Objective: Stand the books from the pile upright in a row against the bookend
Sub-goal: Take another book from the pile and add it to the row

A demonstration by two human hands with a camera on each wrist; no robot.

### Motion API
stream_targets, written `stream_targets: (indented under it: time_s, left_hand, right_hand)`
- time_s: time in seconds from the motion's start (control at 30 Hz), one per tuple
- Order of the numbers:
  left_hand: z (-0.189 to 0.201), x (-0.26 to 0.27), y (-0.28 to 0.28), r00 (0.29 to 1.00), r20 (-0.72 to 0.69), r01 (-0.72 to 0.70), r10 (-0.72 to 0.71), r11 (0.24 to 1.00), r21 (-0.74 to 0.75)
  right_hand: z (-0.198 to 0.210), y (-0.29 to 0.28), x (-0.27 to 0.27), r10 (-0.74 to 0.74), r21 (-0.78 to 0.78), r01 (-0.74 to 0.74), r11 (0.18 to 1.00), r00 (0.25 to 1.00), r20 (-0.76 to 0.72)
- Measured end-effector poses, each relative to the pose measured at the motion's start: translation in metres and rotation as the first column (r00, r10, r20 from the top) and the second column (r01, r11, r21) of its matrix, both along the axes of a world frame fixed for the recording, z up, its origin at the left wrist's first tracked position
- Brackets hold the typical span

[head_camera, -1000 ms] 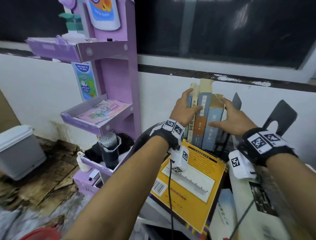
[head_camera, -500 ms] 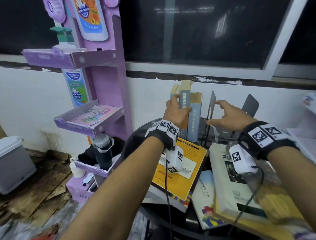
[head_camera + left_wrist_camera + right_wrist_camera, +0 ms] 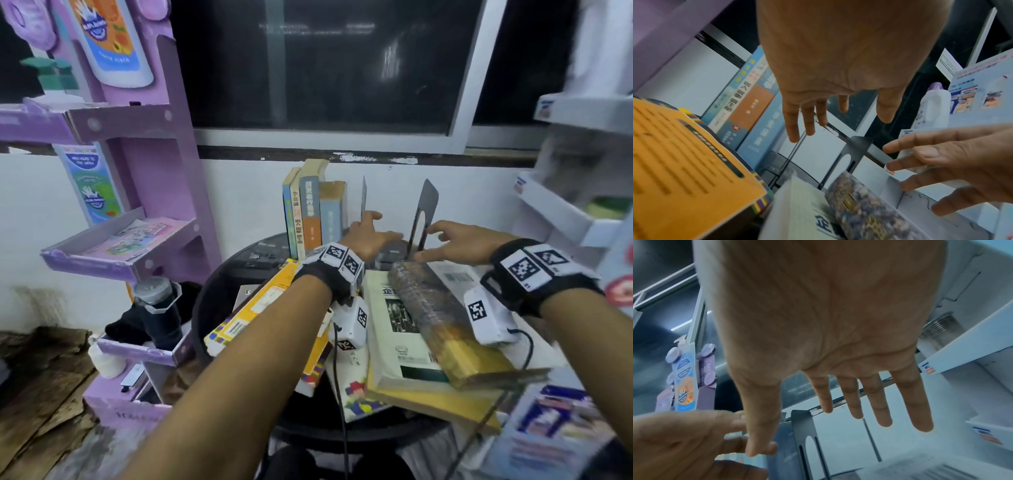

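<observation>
Both hands are empty, with fingers spread and straight. The left hand [image 3: 368, 234] reaches in just right of the standing books, near the foot of a thin metal bookend [image 3: 363, 200]; whether it touches the plate cannot be told. The right hand [image 3: 455, 240] hovers just beside a second, darker bookend [image 3: 424, 212], fingers apart and gripping nothing.

Four books in a row [image 3: 313, 209] stand upright at the back of the round black bench [image 3: 246, 267], the thin bookend close to their right end. As a judgement, the task is partly done: the row is started, but the pile [image 3: 428, 329] lying flat in front holds several more, among them a yellow book [image 3: 260, 308] under the left forearm.

The head view alone shows the whole row, the pile and both forearms. The left wrist view shows the spines from below and the slotted bookend [image 3: 851, 155] rising between pile and wall, with the right hand's fingers [image 3: 906, 164] coming in from the side. The right wrist view shows that bookend [image 3: 803, 426] from close by, clear of the right hand's fingers [image 3: 881, 405].
</observation>
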State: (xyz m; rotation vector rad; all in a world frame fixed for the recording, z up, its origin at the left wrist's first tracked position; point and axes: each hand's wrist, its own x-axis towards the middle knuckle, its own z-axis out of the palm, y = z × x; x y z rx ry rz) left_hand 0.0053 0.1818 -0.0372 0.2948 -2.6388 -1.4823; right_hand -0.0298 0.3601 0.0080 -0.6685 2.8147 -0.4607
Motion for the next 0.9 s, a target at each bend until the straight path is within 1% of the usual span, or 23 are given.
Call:
stream_targets:
  time_s: [0.1,0.27,0.37,0.43,0.5,0.57,0.67,0.77,0.9]
  left_hand:
    - [-0.005,-0.006,0.015,0.995,0.087,0.055,-0.055,0.998,0.0]
    - [-0.016,-0.011,0.033,0.966,0.247,0.104,-0.069,0.986,-0.131]
    - [-0.012,-0.008,0.041,0.936,0.321,0.218,-0.141,0.952,-0.216]
    - [-0.008,-0.006,0.043,0.928,0.334,0.259,-0.163,0.928,-0.269]
    - [-0.007,-0.003,0.042,0.915,0.363,0.287,-0.176,0.917,-0.277]
    - [-0.008,-0.004,0.04,0.916,0.366,0.268,-0.164,0.929,-0.254]
    - [-0.012,-0.007,0.04,0.926,0.35,0.213,-0.142,0.962,-0.172]
    - [-0.013,-0.008,0.04,0.939,0.324,0.127,-0.115,0.992,-0.017]
    - [-0.012,-0.01,0.039,0.941,0.315,0.082,-0.125,0.986,0.144]
  right_hand:
    - [-0.008,0.017,-0.004,-0.04,0.062,0.038,0.997,0.998,0.038]
    - [-0.019,0.037,-0.012,-0.073,0.141,0.061,0.988,0.994,0.081]
    - [-0.023,0.045,-0.017,-0.085,0.18,0.068,0.981,0.992,0.09]
    - [-0.026,0.048,-0.02,-0.09,0.182,0.068,0.981,0.989,0.115]
    - [-0.029,0.05,-0.022,-0.083,0.178,0.058,0.982,0.987,0.136]
    - [-0.03,0.051,-0.024,-0.079,0.181,0.052,0.982,0.986,0.149]
    - [-0.032,0.053,-0.026,-0.085,0.182,0.056,0.982,0.984,0.154]
    - [-0.031,0.054,-0.025,-0.086,0.166,0.058,0.984,0.982,0.168]
    - [-0.029,0.056,-0.023,-0.077,0.155,0.051,0.987,0.984,0.163]
